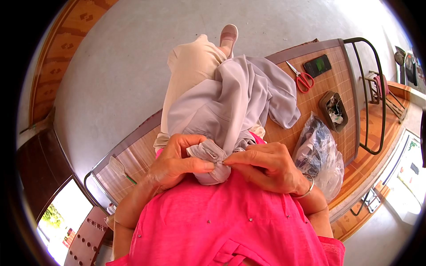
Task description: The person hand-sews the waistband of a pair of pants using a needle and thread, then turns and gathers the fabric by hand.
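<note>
A pink shirt (213,221) fills the bottom of the frame, and just above it, at the centre, both hands work close together on grey cloth (230,97). The left hand (175,160) grips a folded, bunched part of it between thumb and fingers; the right hand (266,165), with a bangle (307,185) at its wrist, pinches a thin bright sliver (221,163) at the fold, too small to make out. The rest of the cloth drapes upward over cream trousers (188,71). On the mat-covered bed (137,155), a pale swatter (117,167) lies at the left of the frame; at the right are a clear plastic bag (328,164), a small box (341,127) of odds and ends just beyond it, red-handled scissors (298,74), and a dark phone (317,65) beside them. Farther off, a shoe (229,33) shows at the top centre, against the grey floor (128,57).
</note>
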`<action>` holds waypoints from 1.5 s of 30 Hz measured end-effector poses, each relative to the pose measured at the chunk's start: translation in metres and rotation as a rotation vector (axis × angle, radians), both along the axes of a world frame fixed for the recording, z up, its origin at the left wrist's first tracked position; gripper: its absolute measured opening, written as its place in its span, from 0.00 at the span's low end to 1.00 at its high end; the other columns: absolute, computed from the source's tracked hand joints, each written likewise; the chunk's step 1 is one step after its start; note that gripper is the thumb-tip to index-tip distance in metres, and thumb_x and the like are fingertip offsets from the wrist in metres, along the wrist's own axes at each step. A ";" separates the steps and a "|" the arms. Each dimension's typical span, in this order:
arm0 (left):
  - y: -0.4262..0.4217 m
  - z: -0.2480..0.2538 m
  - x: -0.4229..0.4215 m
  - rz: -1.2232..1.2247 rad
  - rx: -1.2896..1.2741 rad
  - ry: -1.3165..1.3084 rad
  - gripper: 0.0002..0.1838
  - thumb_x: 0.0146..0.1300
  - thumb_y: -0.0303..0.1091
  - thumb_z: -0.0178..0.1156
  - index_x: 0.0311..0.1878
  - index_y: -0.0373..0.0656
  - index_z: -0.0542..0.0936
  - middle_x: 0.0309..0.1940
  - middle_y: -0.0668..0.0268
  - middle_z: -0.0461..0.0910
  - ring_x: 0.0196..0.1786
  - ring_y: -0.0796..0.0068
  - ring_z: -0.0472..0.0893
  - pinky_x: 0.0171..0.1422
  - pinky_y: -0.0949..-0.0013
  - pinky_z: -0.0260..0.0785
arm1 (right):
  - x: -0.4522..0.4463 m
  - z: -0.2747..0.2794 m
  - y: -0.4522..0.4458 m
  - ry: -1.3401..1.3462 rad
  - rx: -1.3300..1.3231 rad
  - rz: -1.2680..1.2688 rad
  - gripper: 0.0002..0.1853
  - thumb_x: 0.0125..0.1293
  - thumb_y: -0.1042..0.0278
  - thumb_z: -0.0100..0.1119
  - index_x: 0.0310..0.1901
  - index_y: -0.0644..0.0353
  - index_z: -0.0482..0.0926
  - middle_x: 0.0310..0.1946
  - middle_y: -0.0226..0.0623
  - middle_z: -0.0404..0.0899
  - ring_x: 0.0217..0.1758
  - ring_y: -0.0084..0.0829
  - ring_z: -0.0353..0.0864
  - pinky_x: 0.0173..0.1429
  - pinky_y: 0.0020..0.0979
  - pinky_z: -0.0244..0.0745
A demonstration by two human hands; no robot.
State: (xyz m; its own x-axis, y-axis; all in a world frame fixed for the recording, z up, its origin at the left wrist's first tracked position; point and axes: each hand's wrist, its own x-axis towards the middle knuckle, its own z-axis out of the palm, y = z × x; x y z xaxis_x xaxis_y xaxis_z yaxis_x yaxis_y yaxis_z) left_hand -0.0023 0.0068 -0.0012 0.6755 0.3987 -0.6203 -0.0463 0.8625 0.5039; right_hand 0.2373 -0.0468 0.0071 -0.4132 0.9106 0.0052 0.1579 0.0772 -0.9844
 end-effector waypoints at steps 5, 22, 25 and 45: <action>-0.002 0.002 0.001 0.000 0.013 0.023 0.16 0.57 0.25 0.66 0.49 0.32 0.82 0.42 0.62 0.85 0.43 0.78 0.83 0.53 0.74 0.75 | 0.007 0.004 0.002 0.072 -0.104 0.070 0.14 0.62 0.81 0.60 0.50 0.65 0.82 0.29 0.44 0.82 0.29 0.36 0.83 0.33 0.33 0.75; 0.000 0.001 0.001 -0.031 0.026 0.013 0.14 0.57 0.27 0.65 0.47 0.32 0.82 0.40 0.63 0.85 0.43 0.80 0.82 0.52 0.73 0.74 | 0.001 0.005 0.004 0.066 -0.243 0.032 0.10 0.63 0.79 0.62 0.46 0.64 0.83 0.32 0.41 0.84 0.33 0.34 0.85 0.38 0.30 0.78; 0.000 0.002 0.001 -0.028 0.033 0.018 0.13 0.58 0.26 0.65 0.47 0.32 0.82 0.39 0.64 0.84 0.43 0.80 0.82 0.52 0.74 0.73 | -0.002 0.001 0.001 0.079 -0.220 0.003 0.08 0.63 0.79 0.62 0.44 0.63 0.83 0.30 0.40 0.83 0.31 0.33 0.84 0.36 0.30 0.76; -0.008 0.002 0.000 -0.069 0.206 0.042 0.13 0.64 0.26 0.65 0.51 0.33 0.80 0.42 0.68 0.83 0.45 0.85 0.80 0.49 0.77 0.73 | -0.020 0.003 0.006 -0.232 0.136 0.067 0.10 0.62 0.74 0.58 0.45 0.60 0.72 0.25 0.38 0.75 0.26 0.41 0.80 0.28 0.37 0.74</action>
